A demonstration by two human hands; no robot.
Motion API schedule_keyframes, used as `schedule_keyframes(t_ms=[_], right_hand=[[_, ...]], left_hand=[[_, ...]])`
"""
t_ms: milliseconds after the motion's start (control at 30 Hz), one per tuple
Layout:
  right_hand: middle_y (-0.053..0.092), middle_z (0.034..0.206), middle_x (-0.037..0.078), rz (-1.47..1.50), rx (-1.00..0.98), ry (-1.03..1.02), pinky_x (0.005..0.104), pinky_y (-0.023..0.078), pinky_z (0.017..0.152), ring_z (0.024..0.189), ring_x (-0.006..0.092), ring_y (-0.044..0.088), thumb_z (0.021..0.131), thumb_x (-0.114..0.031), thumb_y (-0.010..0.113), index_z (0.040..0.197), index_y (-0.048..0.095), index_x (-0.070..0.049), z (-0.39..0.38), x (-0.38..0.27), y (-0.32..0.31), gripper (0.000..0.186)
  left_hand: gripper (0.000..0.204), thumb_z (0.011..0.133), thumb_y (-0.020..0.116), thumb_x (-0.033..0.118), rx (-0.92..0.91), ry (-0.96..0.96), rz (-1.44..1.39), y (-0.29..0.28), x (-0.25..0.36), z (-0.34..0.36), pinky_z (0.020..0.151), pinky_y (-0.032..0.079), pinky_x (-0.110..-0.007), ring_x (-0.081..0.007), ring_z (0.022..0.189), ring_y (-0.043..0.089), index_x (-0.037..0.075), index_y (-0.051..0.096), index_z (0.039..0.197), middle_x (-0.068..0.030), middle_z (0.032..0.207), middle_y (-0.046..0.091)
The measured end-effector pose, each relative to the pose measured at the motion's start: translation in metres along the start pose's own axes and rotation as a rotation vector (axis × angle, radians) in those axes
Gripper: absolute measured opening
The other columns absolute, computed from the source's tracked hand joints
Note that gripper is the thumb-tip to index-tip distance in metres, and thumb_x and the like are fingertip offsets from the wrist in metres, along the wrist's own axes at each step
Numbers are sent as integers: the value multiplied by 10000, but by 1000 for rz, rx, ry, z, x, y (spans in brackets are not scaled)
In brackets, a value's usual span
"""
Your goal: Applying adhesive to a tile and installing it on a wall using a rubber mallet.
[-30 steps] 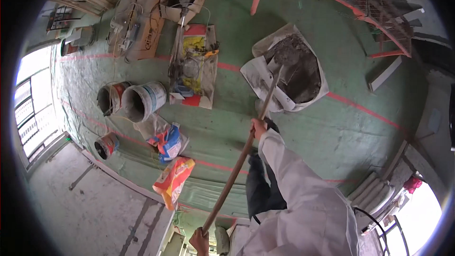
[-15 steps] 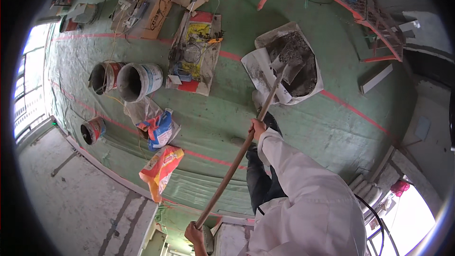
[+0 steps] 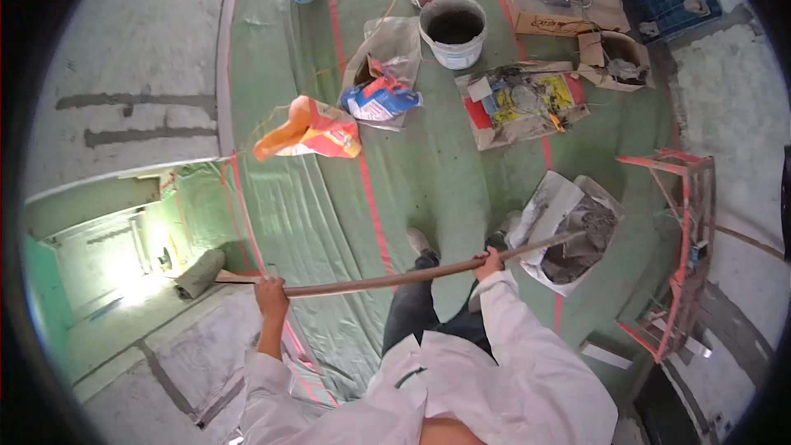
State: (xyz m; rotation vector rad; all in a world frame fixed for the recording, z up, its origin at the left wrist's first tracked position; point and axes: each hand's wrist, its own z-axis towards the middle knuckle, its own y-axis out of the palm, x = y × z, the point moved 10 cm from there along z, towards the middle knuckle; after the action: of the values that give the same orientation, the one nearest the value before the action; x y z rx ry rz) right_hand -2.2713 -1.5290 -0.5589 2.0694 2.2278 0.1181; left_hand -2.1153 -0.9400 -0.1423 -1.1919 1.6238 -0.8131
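Note:
My left hand is closed around the butt end of a long wooden-handled shovel. Further along the handle, nearer the blade, my right hand grips it too. The pole runs almost level across the view in front of my body. At its far right end, the blade rests among grey mortar mix, partly hidden by it. That mix lies in a white, open-topped sack or tub on the floor, just beyond my right foot.
Several buckets, including a white bucket, stand at the back. Nearer are a blue-and-white bag, an orange-and-red bag and a flattened yellow-and-red sack. An orange metal scaffold stands at right, on green floor sheeting.
The view has swung round, and both my arms now show. The shovel handle has gone from steeply slanted to nearly level in view. Both hands keep hold of it; its blade stays at the mix.

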Motion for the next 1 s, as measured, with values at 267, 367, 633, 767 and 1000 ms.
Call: schedule_keyframes(t_ms=[267, 367, 633, 767, 1000], right_hand=[[499, 693, 49, -169, 42, -72, 508, 549, 733, 663, 252, 539, 993, -250, 675, 807, 493, -126, -36, 85, 99, 289], [544, 734, 87, -169, -74, -115, 532, 570, 749, 703, 290, 589, 1011, -263, 669, 816, 515, -102, -60, 148, 153, 296], [618, 761, 72, -456, -169, 65, 481, 571, 848, 763, 303, 654, 1021, -266, 662, 813, 528, -121, -109, 325, 272, 287], [644, 826, 131, -845, -295, 78, 471, 571, 901, 843, 324, 686, 1037, -299, 629, 867, 549, -77, -120, 400, 339, 291], [598, 836, 164, -838, -146, 236, 559, 589, 803, 789, 355, 643, 1012, -213, 651, 1017, 517, -23, -111, 476, 445, 232]], left_hand=[[300, 761, 773, 55, 3, -132, -148, 39, -121, -15, 890, 500, -468, -311, 1031, 657, 152, 773, 1045, -73, 1006, 739], [280, 777, 767, 60, 13, -228, -166, 38, -194, -45, 899, 502, -469, -309, 1040, 656, 139, 774, 1045, -72, 1007, 740], [294, 777, 772, 52, -80, -454, -129, 17, -343, -121, 892, 518, -481, -345, 1046, 653, 127, 766, 1061, -108, 1022, 727], [352, 745, 775, 15, -145, -604, -152, -7, -380, -176, 906, 521, -495, -360, 1030, 655, 119, 767, 1081, -115, 1000, 727], [367, 714, 734, -7, -31, -807, -240, -36, -367, -199, 912, 514, -520, -383, 996, 648, 118, 767, 1057, -138, 985, 720]])
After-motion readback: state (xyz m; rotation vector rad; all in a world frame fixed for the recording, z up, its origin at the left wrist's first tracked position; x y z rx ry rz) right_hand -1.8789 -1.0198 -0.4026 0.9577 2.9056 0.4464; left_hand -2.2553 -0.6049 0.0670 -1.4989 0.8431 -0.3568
